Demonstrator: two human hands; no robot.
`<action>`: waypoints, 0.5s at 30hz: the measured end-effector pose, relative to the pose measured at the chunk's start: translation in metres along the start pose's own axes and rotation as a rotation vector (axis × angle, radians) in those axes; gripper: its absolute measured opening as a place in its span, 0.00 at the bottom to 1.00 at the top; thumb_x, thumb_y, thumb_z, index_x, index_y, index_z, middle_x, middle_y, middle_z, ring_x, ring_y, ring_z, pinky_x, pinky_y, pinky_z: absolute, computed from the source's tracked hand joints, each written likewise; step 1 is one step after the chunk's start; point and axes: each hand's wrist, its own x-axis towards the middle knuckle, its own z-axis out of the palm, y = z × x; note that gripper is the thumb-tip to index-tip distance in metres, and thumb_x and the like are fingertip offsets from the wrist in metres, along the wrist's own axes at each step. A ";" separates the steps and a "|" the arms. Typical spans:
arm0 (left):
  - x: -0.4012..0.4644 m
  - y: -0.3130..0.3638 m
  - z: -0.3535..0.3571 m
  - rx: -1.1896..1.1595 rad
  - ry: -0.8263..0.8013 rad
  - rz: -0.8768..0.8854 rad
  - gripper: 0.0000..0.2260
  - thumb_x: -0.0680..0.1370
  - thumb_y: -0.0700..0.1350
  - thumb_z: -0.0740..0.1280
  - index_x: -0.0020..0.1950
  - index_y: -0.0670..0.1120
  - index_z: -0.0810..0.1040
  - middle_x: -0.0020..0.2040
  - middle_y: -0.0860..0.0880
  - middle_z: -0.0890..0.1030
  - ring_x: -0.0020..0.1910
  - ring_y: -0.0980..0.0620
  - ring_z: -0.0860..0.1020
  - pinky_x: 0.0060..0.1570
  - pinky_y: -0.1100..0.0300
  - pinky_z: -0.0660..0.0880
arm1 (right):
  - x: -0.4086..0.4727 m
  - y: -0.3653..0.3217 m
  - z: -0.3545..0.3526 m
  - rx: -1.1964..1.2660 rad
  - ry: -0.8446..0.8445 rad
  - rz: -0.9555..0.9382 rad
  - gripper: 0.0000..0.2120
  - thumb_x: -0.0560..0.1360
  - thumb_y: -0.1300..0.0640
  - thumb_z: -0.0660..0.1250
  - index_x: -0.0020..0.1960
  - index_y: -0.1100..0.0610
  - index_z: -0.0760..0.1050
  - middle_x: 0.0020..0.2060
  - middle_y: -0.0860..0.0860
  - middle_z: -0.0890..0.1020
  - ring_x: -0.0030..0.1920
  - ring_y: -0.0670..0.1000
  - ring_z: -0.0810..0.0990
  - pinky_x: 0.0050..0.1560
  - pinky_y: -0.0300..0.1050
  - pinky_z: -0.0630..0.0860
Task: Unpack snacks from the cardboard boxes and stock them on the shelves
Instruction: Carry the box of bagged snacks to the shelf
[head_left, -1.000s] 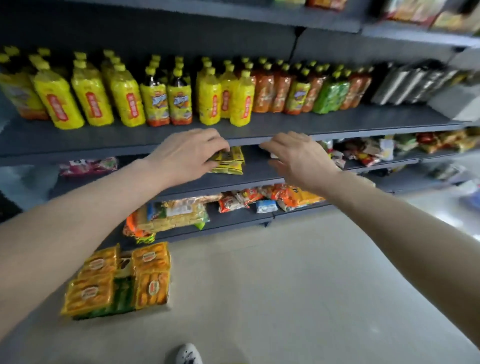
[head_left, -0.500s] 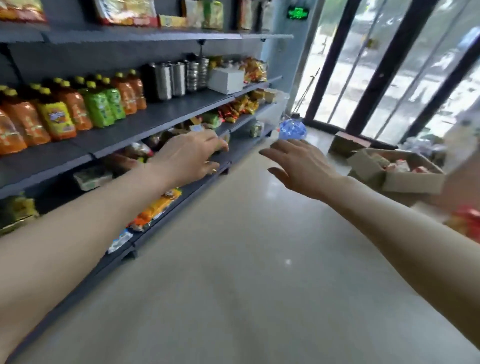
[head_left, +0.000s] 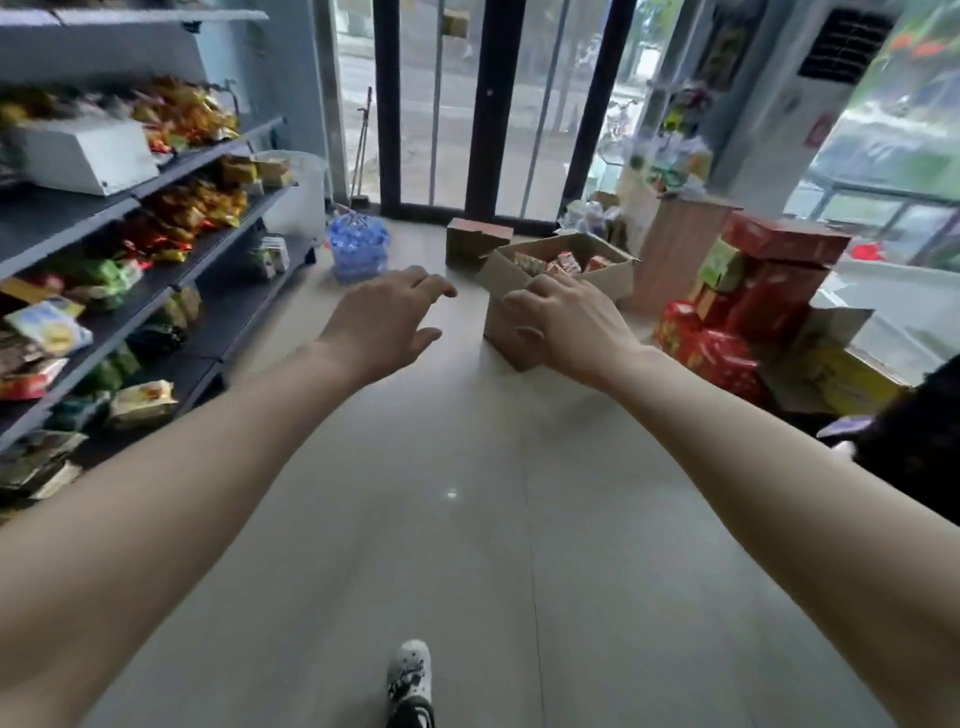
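Both hands, left hand (head_left: 387, 322) and right hand (head_left: 563, 322), empty with fingers loosely spread, extend toward the open cardboard box (head_left: 550, 280) of light, crushable snack packets (head_left: 558, 262), probably best lifted by their edges.

I can read no text anywhere here. The snack packs (head_left: 143, 402) on the shelves (head_left: 171, 291) at nine o'clock carry printing, but it is blurred past reading. The same goes for the red cartons (head_left: 774, 280) at two o'clock and the packs in the open box (head_left: 558, 270) at twelve. The red sticker (head_left: 816, 130) on the white unit at one o'clock is too small to make out.
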 end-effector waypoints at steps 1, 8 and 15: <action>0.027 -0.003 0.015 -0.014 -0.003 0.022 0.21 0.76 0.49 0.72 0.68 0.52 0.73 0.61 0.49 0.78 0.59 0.46 0.77 0.53 0.49 0.76 | 0.013 0.019 0.011 -0.014 -0.014 0.024 0.18 0.80 0.51 0.66 0.69 0.51 0.74 0.63 0.52 0.77 0.62 0.56 0.76 0.62 0.52 0.72; 0.230 -0.037 0.098 -0.116 -0.040 0.109 0.21 0.77 0.49 0.71 0.69 0.52 0.72 0.62 0.49 0.77 0.60 0.46 0.76 0.52 0.49 0.75 | 0.118 0.153 0.077 0.012 -0.066 0.205 0.17 0.80 0.50 0.64 0.68 0.50 0.74 0.63 0.52 0.77 0.62 0.55 0.75 0.61 0.52 0.72; 0.415 -0.052 0.189 -0.162 -0.095 0.151 0.21 0.77 0.47 0.70 0.70 0.50 0.71 0.64 0.48 0.76 0.63 0.45 0.75 0.54 0.49 0.76 | 0.215 0.293 0.148 0.005 -0.065 0.334 0.19 0.79 0.51 0.66 0.69 0.52 0.74 0.62 0.54 0.78 0.60 0.57 0.77 0.59 0.54 0.74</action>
